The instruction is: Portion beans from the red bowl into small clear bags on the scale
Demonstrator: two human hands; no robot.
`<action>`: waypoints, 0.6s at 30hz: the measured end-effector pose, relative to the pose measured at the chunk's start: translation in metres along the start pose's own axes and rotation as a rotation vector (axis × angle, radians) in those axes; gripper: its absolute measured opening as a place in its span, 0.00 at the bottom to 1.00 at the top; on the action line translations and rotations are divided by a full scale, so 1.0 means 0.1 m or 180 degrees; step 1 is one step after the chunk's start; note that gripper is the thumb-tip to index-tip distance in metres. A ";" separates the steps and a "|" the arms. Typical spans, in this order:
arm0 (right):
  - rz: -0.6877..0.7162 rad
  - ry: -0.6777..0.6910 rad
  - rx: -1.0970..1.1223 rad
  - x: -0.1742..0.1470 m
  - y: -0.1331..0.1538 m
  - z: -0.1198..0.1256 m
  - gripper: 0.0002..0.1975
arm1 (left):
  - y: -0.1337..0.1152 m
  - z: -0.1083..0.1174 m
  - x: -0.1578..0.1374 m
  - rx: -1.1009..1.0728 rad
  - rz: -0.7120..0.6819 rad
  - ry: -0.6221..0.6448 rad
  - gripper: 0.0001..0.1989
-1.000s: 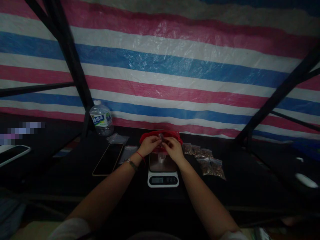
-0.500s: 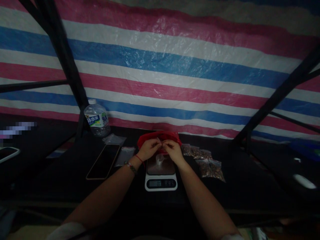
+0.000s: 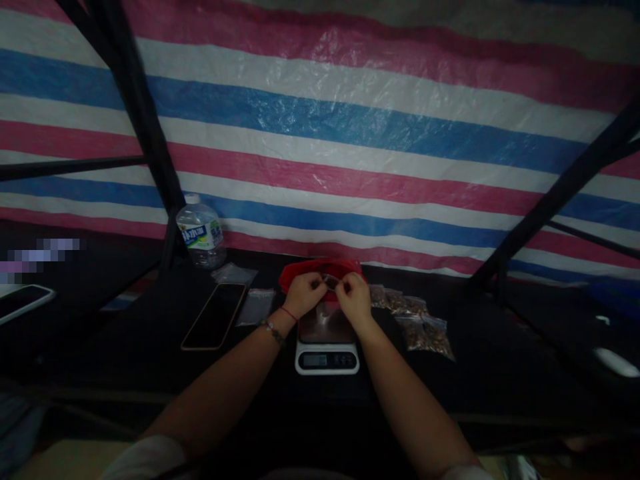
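A glossy, crumpled red plastic bag (image 3: 295, 270) lies behind your smooth-topped, round-cornered scale (image 3: 327, 337) on the black counter (image 3: 415, 387), lumpy packets (image 3: 425, 333) to the right. Half a second ago your left hand (image 3: 305, 295) and right hand (image 3: 355, 299) nearly met; now a gap separates them, each pinching an edge of the small clear bag (image 3: 330, 283) near the red one's mouth
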State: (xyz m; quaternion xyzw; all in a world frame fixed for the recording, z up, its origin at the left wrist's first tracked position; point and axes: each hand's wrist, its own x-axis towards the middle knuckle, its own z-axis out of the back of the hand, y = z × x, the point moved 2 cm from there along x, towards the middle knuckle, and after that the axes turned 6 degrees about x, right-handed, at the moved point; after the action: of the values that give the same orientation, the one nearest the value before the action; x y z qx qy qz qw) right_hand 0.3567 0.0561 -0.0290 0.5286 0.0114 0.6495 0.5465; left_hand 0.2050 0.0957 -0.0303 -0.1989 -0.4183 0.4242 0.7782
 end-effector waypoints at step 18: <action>-0.1931 0.0537 0.3235 0.01 -0.31 -0.20 0.17 | 0.19 0.17 0.14 0.0074 -0.0224 -0.0248 0.11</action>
State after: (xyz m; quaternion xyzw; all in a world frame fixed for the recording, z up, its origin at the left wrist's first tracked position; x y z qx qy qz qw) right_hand 0.3646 0.0803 -0.0549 0.6435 0.5146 0.4173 0.3834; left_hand 0.1855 0.1174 -0.0267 -0.1583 -0.4500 0.4088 0.7781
